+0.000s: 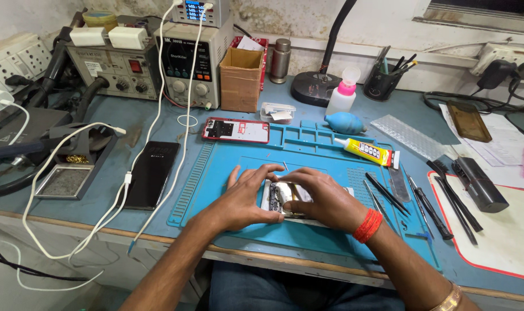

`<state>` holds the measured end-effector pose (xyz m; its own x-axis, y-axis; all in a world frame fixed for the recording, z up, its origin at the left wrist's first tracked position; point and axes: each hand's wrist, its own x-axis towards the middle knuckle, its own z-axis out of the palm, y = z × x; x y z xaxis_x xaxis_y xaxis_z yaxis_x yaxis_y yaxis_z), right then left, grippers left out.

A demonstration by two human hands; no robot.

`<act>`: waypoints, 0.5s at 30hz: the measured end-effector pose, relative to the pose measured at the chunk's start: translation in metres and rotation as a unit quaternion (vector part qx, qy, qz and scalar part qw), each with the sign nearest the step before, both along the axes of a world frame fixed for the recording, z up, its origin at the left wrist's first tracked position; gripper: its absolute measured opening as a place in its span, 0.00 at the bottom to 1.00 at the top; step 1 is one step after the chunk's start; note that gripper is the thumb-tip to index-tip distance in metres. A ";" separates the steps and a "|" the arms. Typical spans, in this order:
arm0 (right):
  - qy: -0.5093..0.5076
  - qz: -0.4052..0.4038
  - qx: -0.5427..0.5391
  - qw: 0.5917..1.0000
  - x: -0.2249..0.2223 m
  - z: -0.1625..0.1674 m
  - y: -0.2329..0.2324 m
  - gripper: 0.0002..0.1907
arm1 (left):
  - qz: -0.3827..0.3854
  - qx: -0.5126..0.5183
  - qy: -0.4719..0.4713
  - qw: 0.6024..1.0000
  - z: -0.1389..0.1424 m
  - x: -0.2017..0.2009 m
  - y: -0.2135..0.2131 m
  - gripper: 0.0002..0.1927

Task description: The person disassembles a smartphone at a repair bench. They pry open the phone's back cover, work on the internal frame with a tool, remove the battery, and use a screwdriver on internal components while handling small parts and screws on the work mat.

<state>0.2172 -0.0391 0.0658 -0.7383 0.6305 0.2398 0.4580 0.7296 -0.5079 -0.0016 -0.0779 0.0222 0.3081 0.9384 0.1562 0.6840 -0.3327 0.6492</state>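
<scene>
Head view of a repair bench. Both hands meet over an opened phone (285, 198) lying on a blue mat (216, 167) at the front middle of the table (129, 124). The left hand (244, 198) rests at the phone's left edge, fingers slightly spread and curved, fingertips touching its upper left corner. The right hand (325, 198) covers the phone's right half, fingers held close together and bent down onto it; whether they pinch any part cannot be told (the hand hides the contact). A red thread band (368, 226) circles the right wrist.

Surroundings: a red phone back (236, 130) lies at the mat's far left edge. A black phone (151, 174) lies face up left of the mat, with a white cable (126, 179) plugged into it. A yellow glue tube (368, 152) lies on the mat's far right corner, near a blue blower bulb (343, 122) and a pink-capped bottle (342, 95). Dark hand tools (414, 198) lie in a row right of the hands, some on the mat, some on a white pad (504, 236). At the back left stand a power supply (190, 63), a soldering station (115, 69) and a cardboard box (240, 79).
</scene>
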 end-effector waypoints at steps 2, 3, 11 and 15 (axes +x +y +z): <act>-0.007 -0.025 0.002 1.000 0.001 0.000 0.001 0.30 | 0.003 0.001 -0.002 1.000 0.000 0.001 0.000 0.52; -0.011 -0.038 0.003 0.999 0.001 -0.001 0.002 0.32 | 0.004 0.002 -0.003 1.000 0.001 0.002 0.000 0.52; -0.017 -0.058 -0.036 0.997 0.001 0.001 0.023 0.21 | -0.052 0.034 -0.109 0.992 0.008 0.004 -0.016 0.51; -0.062 -0.057 -0.046 0.995 0.000 0.017 0.029 0.19 | -0.091 0.103 -0.143 0.980 0.008 0.008 -0.021 0.54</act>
